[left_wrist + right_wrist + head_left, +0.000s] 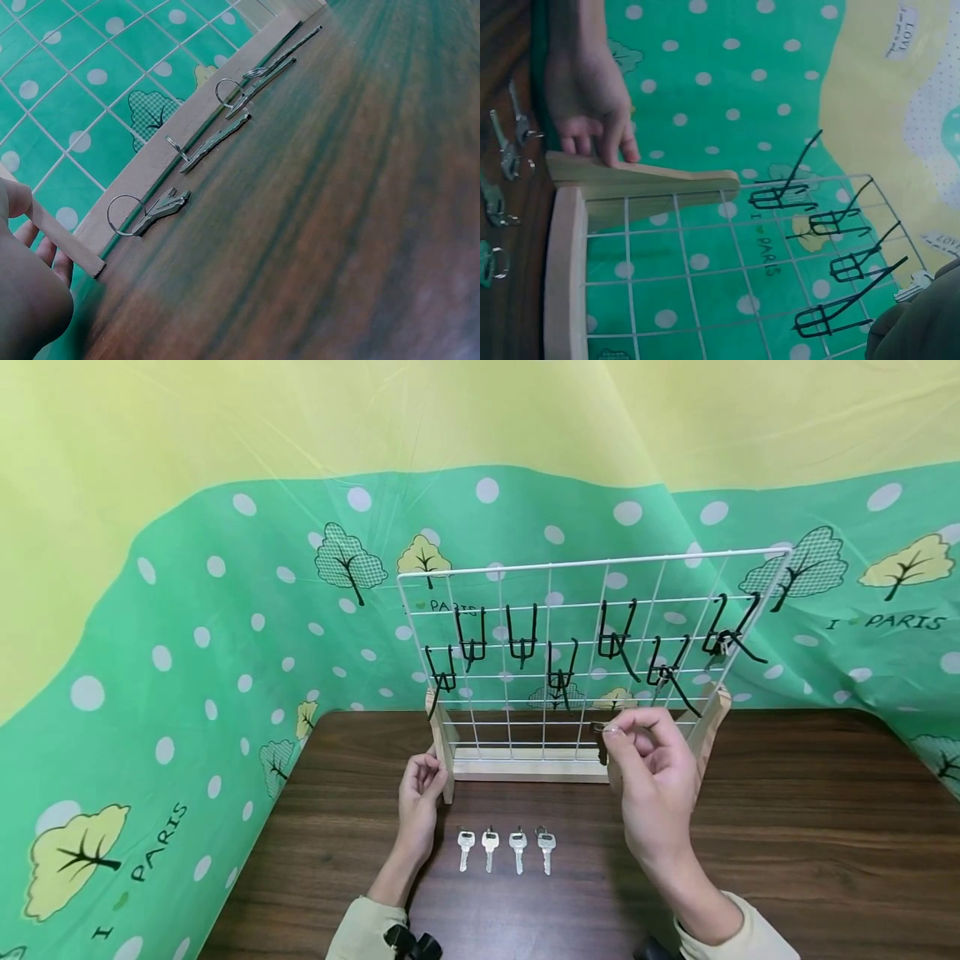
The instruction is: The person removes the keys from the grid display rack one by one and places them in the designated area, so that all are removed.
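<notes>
Small key (600, 731) pinched at fingertips of right hand (651, 768), grip narrow, thumb and forefinger closed on it; held raised at centre of frame, just before lower right part of wire grid rack (525, 568). Key itself largely hidden by fingers in head view; only a sliver visible at lower right edge of right wrist view. Nearest black hook (667, 672) just above and right of the fingertips, apart from them.

Left hand (420, 789) at centre left, fingers curled round left wooden foot (442, 747) of rack, grip holding that upright. Same hold confirmed in right wrist view, fingers (615, 146) laid over top edge of foot (645, 180).

Seven black hooks hung across middle rows of grid; one at upper right carrying a key (718, 652). Lower grid rows bare.

Four keys (506, 847) in a row on brown wooden surface (787, 827), below centre, between the two forearms, near rack base, each apart from its neighbour. Open surface to right of right hand and at lower left. Far edge of surface touching green dotted backdrop (225, 610); rack standing near that edge.
</notes>
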`<state>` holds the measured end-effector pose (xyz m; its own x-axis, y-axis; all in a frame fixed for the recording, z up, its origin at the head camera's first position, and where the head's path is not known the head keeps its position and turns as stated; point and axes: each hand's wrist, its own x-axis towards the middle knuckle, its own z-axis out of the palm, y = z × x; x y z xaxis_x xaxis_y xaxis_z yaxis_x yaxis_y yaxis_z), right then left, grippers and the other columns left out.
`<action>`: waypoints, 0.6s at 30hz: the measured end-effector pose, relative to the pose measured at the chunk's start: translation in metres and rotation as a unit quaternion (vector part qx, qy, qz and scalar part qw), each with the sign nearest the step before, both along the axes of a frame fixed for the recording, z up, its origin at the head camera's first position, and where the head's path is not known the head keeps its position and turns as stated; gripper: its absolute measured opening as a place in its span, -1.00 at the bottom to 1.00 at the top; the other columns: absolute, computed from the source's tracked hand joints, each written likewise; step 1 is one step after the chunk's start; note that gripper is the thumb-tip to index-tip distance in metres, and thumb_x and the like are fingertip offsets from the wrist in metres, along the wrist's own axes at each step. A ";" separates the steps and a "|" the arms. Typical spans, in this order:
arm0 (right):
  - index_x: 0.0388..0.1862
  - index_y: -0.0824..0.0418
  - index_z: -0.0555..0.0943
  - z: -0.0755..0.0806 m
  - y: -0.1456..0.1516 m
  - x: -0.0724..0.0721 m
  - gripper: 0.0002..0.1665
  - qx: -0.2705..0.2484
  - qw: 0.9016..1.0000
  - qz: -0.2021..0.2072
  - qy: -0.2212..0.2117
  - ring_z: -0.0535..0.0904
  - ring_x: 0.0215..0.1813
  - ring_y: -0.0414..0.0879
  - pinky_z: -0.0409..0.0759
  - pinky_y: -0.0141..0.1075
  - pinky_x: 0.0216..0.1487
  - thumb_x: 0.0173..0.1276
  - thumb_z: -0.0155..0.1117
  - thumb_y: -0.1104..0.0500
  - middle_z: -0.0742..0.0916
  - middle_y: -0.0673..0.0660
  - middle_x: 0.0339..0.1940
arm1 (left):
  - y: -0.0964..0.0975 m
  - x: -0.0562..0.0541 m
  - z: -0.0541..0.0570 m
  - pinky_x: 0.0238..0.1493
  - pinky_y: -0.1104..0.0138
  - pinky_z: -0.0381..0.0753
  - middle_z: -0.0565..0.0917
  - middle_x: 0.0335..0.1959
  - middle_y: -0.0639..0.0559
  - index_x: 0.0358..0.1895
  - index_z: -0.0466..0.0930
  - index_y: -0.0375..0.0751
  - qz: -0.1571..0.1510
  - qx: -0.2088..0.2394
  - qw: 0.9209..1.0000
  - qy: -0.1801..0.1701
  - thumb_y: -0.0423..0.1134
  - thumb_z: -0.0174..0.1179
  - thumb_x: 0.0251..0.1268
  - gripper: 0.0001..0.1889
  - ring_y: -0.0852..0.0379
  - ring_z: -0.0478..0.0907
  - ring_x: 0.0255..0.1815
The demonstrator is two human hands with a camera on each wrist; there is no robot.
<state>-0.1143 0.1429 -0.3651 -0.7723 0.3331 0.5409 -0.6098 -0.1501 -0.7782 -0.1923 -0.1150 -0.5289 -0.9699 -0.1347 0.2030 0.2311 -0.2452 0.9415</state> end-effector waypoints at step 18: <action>-0.20 0.48 0.56 -0.038 0.013 0.011 -0.91 0.032 0.992 0.010 -0.118 0.26 -0.71 -0.28 0.08 -0.19 -0.71 0.52 0.17 0.58 0.55 -0.02 -0.51 | 0.000 0.002 0.001 0.32 0.47 0.53 0.39 0.58 -0.55 0.09 0.26 -0.75 -0.002 0.006 1.000 0.001 -0.63 0.11 0.56 -0.74 0.30 0.55 0.37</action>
